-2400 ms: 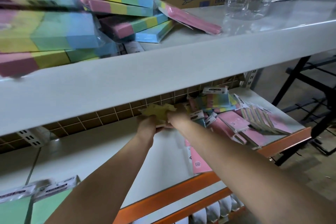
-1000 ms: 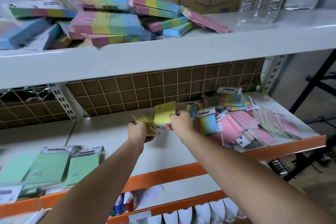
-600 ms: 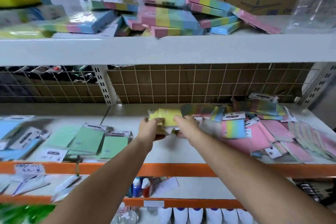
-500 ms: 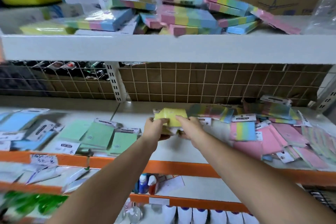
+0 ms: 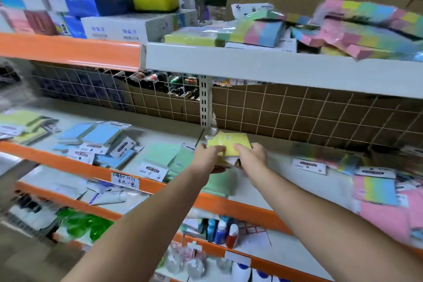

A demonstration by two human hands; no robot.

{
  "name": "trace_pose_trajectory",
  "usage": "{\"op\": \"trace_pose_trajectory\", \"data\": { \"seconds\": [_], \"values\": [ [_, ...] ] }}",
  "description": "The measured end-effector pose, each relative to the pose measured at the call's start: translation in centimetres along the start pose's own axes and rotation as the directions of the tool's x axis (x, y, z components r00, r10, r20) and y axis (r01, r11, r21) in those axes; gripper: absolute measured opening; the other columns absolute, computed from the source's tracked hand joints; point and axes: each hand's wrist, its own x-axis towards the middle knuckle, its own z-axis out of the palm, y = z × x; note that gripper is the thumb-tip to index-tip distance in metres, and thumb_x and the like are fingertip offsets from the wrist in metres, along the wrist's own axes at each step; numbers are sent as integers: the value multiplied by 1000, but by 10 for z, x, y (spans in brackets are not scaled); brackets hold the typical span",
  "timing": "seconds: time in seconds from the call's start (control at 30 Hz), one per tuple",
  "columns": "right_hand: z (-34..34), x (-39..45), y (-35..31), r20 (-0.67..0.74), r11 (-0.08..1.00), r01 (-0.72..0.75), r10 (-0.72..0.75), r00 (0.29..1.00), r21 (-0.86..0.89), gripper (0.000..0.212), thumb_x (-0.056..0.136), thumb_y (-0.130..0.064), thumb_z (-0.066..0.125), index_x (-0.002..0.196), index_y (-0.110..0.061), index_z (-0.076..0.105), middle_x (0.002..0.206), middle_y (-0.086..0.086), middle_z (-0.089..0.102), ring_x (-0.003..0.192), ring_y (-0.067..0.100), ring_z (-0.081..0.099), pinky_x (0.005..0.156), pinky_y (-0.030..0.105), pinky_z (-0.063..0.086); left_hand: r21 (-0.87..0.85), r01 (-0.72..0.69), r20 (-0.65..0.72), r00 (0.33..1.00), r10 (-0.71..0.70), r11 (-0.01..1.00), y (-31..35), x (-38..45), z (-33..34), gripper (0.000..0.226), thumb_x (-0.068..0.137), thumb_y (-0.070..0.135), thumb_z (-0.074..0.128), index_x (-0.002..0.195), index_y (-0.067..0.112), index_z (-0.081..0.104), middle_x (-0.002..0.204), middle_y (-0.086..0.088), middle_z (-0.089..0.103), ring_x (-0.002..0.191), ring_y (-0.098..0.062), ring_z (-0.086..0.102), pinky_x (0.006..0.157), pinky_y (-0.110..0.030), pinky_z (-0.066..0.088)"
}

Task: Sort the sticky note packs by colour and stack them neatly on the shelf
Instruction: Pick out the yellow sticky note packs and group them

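Note:
Both hands hold a small bundle of yellow sticky note packs above the middle shelf. My left hand grips the bundle's left side and my right hand grips its right side. Green packs lie on the shelf just below and left of my hands. Blue packs lie further left, and yellow-green packs sit at the far left. Pink packs and rainbow packs are heaped at the right.
A white upper shelf overhangs, loaded with thick rainbow note blocks, boxes and a yellow sponge. A wire grid backs the middle shelf. Bottles stand on the shelf below.
The view has swung left along the shelf. Both hands carried the yellow packs left, from the mixed pile at the right to above the green packs.

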Motion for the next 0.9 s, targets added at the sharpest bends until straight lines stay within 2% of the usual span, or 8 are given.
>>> {"op": "trace_pose_trajectory", "data": {
  "seconds": [0.13, 0.2, 0.27, 0.37, 0.5, 0.63, 0.73, 0.9],
  "values": [
    [46, -26, -15, -10, 999, 42, -42, 999, -12, 26, 82, -30, 70, 98, -12, 60, 93, 7, 64, 79, 25, 59, 65, 29, 43, 12, -27, -30, 999, 28, 1000, 14, 2, -54, 34, 89, 12, 62, 115, 6, 42, 100, -16, 58, 48, -23, 65, 58, -32, 55],
    [73, -42, -24, -17, 998, 60, -60, 998, -24, 28, 83, -31, 70, 101, -12, 61, 94, 7, 64, 81, 25, 58, 66, 28, 41, 12, -39, -29, 999, 39, 999, 22, 1, -84, 27, 90, 11, 61, 108, 8, 41, 97, -14, 58, 44, -20, 64, 54, -29, 53],
    [102, -57, -33, -23, 997, 74, -75, 997, -29, 30, 82, -33, 70, 103, -12, 62, 101, 9, 67, 89, 29, 61, 72, 31, 45, 20, -51, -24, 998, 52, 998, 29, 1, -115, 25, 91, 12, 59, 107, 8, 40, 93, -12, 56, 42, -18, 63, 51, -25, 51],
    [145, -79, -43, -9, 996, 88, -88, 996, -17, 35, 83, -32, 68, 109, -11, 60, 107, 9, 65, 88, 26, 57, 70, 29, 42, 27, -65, -33, 997, 66, 998, 39, 1, -163, 31, 91, 12, 59, 112, 9, 37, 92, -10, 55, 44, -19, 64, 49, -24, 50],
    [200, -107, -50, 21, 997, 76, -77, 997, 31, 35, 82, -31, 68, 108, -10, 59, 108, 11, 64, 84, 23, 53, 69, 27, 37, 49, -68, -51, 996, 70, 997, 48, 1, -223, 32, 92, 13, 59, 111, 13, 33, 103, -12, 57, 54, -23, 65, 56, -27, 51],
    [245, -127, -59, 53, 996, 69, -72, 996, 50, 25, 83, -30, 67, 98, -13, 58, 101, 7, 64, 82, 23, 53, 69, 26, 37, 20, -56, -79, 995, 58, 998, 52, 4, -273, 47, 91, 14, 60, 129, 10, 32, 91, -11, 59, 53, -23, 66, 58, -27, 48],
    [272, -138, -67, 70, 996, 82, -83, 994, 24, 26, 84, -29, 67, 103, -12, 60, 96, 4, 62, 80, 22, 52, 68, 25, 35, 16, -58, -95, 994, 59, 998, 55, 8, -303, 60, 92, 14, 59, 140, 14, 24, 97, -10, 61, 58, -24, 67, 58, -27, 51],
    [313, -147, -76, 115, 995, 94, -96, 989, 17, 24, 83, -28, 67, 102, -14, 60, 95, 4, 62, 78, 22, 53, 67, 28, 41, -21, -78, -165, 984, 74, 997, 60, 18, -345, 65, 90, 14, 62, 142, 12, 24, 109, -20, 61, 71, -32, 68, 57, -30, 53]
  ]
}}
